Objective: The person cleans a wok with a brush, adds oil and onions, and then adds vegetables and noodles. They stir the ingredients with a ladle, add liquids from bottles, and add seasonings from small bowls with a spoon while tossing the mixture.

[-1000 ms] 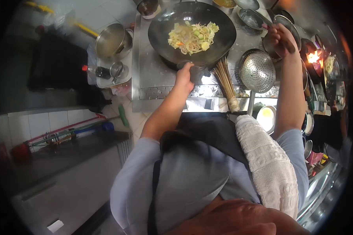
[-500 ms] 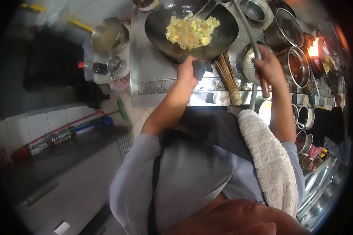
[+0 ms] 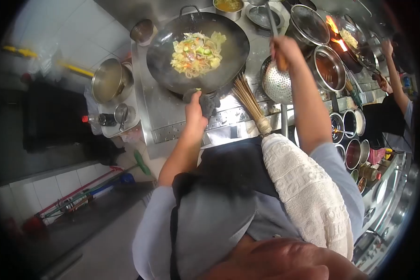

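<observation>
My left grip (image 3: pixel 196 116) is clamped on a dark cloth (image 3: pixel 209 103) at the wok (image 3: pixel 233 53)'s near rim; right grip (image 3: pixel 287 50) is closed round a long-handled tool (image 3: pixel 271 21), right of the wok. Vegetable mix (image 3: pixel 198 53) heaped mid-wok. Bamboo brush (image 3: pixel 249 98) just beside wok, perforated strainer (image 3: pixel 276 85) next, under my right forearm.

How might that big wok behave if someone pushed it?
The wok would probably rock or tip, given its rounded bowl. Its metal wall looks stiff, so bending seems unlikely. The loose stir-fry heaped inside could slide.
</observation>
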Demonstrator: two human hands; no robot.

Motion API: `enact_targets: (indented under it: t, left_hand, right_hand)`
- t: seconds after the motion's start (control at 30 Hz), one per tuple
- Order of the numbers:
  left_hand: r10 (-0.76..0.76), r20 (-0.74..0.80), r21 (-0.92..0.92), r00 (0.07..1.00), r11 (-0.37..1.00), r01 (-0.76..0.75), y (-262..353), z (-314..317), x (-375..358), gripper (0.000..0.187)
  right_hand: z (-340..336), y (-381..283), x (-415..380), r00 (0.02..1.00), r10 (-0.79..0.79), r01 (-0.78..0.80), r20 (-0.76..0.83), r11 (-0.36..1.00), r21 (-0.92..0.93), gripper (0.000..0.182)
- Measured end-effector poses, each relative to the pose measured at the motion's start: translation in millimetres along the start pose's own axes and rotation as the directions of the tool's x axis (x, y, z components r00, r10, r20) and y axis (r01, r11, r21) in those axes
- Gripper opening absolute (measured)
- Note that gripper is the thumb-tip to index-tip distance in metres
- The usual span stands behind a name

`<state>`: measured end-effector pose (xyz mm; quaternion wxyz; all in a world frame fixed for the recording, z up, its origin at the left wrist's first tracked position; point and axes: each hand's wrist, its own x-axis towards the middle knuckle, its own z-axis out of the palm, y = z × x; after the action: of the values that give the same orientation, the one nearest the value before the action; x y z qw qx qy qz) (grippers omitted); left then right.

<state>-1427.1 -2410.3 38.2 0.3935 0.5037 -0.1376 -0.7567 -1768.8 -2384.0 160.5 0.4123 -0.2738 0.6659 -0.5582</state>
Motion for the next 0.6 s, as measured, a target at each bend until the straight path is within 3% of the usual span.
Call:
enact_targets:
  t: [0.03, 0.07, 0.1, 0.23, 0.3, 0.33, 0.4, 0.6]
  left_hand:
    - [0.003, 0.000, 0.000, 1.000, 1.000, -0.003, 1.5, -2.0, -4.1, 0.027]
    - [0.011, 0.050, 0.042, 0.999, 0.999, -0.013, 4.6, -5.6, -9.0, 0.035]
    - [0.018, 0.102, 0.083, 0.995, 0.996, -0.026, 7.7, -9.4, -13.2, 0.043]
    - [-0.056, 0.161, 0.120, 0.985, 0.992, 0.037, 12.8, -25.7, -30.9, 0.049]
    - [-0.034, 0.172, 0.099, 0.985, 0.995, 0.017, 11.2, -41.7, -49.9, 0.047]
    - [-0.029, 0.142, 0.090, 0.989, 0.996, 0.016, 7.8, -54.4, -57.6, 0.047]
    - [-0.026, 0.120, 0.097, 0.992, 0.995, 0.015, 1.6, -68.4, -67.9, 0.047]
    - [-0.034, 0.195, -0.084, 0.980, 0.995, 0.052, -6.4, -77.3, -76.1, 0.053]
  right_hand:
    - [-15.9, -3.8, 41.5, 0.993, 0.106, -0.113, 0.046, 0.971, 0.210, 0.017]
    - [-22.9, -15.3, 60.3, 0.992, 0.106, -0.124, 0.069, 0.924, 0.361, 0.015]
    - [-30.2, -26.1, 76.9, 0.977, 0.174, -0.209, 0.124, 0.893, 0.399, 0.015]
    - [-49.7, -41.9, 102.0, 0.959, 0.243, -0.282, 0.146, 0.859, 0.426, 0.013]
    - [-55.0, -42.7, 113.1, 0.943, 0.209, -0.303, 0.261, 0.863, 0.404, 0.012]
    - [-52.8, -41.7, 113.8, 0.958, 0.203, -0.275, 0.200, 0.848, 0.453, 0.011]
    - [-45.9, -47.6, 105.4, 0.983, 0.125, -0.172, 0.137, 0.888, 0.427, 0.049]
    - [-61.0, -47.8, 120.6, 0.955, 0.156, -0.267, 0.251, 0.819, 0.507, 0.046]
